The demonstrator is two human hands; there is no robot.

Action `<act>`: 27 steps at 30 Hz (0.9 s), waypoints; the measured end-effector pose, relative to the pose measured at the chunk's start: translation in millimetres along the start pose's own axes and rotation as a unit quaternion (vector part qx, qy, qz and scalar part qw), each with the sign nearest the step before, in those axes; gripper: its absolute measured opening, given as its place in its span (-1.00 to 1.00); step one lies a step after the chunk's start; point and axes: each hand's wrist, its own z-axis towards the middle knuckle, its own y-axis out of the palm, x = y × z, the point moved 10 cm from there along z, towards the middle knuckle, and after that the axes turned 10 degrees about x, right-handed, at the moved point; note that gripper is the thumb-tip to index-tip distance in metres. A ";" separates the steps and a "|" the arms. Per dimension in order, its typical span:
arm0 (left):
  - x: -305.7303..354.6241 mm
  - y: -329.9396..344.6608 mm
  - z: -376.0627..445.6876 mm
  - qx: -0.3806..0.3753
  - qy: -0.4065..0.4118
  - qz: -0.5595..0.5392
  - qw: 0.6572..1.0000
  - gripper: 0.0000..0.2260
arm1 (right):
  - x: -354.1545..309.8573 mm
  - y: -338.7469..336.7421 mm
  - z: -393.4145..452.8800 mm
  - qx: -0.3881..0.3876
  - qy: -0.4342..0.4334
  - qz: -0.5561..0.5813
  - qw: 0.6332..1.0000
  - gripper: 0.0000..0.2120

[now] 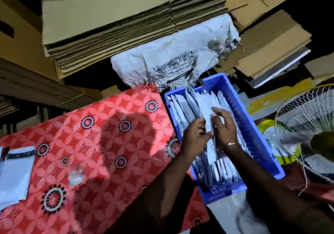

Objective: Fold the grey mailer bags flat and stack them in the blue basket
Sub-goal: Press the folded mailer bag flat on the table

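Both my hands were over the blue basket [253,131] at the right centre of the frame. My left hand [196,134] had its fingers curled round a folded grey mailer bag [210,123], pinching its edge. My right hand [225,125] lay with straight fingers pressed on the same bag. More folded bags [184,107] stood on edge in rows inside the basket. One flat bag [15,172] lay at the lower left on the red patterned cloth [101,143].
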 end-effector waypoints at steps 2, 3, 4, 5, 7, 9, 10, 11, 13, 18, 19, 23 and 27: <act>4.5 24.3 18.9 -0.016 -0.005 0.013 1.000 -0.63 | 13.3 -5.1 32.3 -0.010 0.003 -0.004 1.000 -0.71; 5.5 32.9 27.6 -0.021 -0.010 0.023 0.999 -0.60 | 21.3 -5.1 46.6 -0.014 0.007 -0.008 1.000 -0.71; 7.8 40.0 35.5 -0.025 -0.015 0.037 0.999 -0.58 | 28.9 -3.1 59.5 -0.019 0.010 -0.013 1.000 -0.71; 8.7 45.0 44.4 -0.022 -0.016 0.053 0.998 -0.58 | 37.9 1.4 70.9 -0.028 0.013 -0.017 0.999 -0.72; 5.5 50.2 64.6 -0.007 -0.013 0.075 0.997 -0.60 | 57.9 13.1 90.7 -0.038 0.034 -0.011 0.999 -0.75; -2.4 51.7 82.3 0.012 -0.019 0.087 0.996 -0.63 | 79.0 26.6 107.0 -0.036 0.058 -0.005 0.998 -0.77; -7.6 50.3 90.2 0.026 -0.024 0.094 0.995 -0.64 | 87.9 36.3 113.3 -0.042 0.070 -0.006 0.997 -0.79; -13.0 47.1 96.7 0.044 -0.028 0.101 0.994 -0.65 | 95.5 47.6 116.6 -0.056 0.084 -0.009 0.995 -0.81; -24.4 40.1 104.4 0.082 -0.035 0.104 0.991 -0.67 | 110.7 70.6 116.9 -0.094 0.102 -0.030 0.990 -0.77; -45.6 25.6 100.6 0.138 -0.045 0.100 0.984 -0.68 | 129.3 95.7 104.8 -0.137 0.043 -0.169 0.975 -0.55; -48.3 22.8 97.8 0.145 -0.051 0.090 0.984 -0.68 | 131.2 95.8 103.1 -0.139 0.030 -0.198 0.970 -0.56; -48.5 12.5 84.5 0.152 -0.084 0.021 0.985 -0.61 | 132.0 91.1 100.6 -0.152 0.028 -0.276 0.949 -0.54; -40.4 -5.4 66.3 0.146 -0.066 0.007 0.987 -0.63 | 124.7 80.2 99.8 -0.174 0.030 -0.306 0.935 -0.48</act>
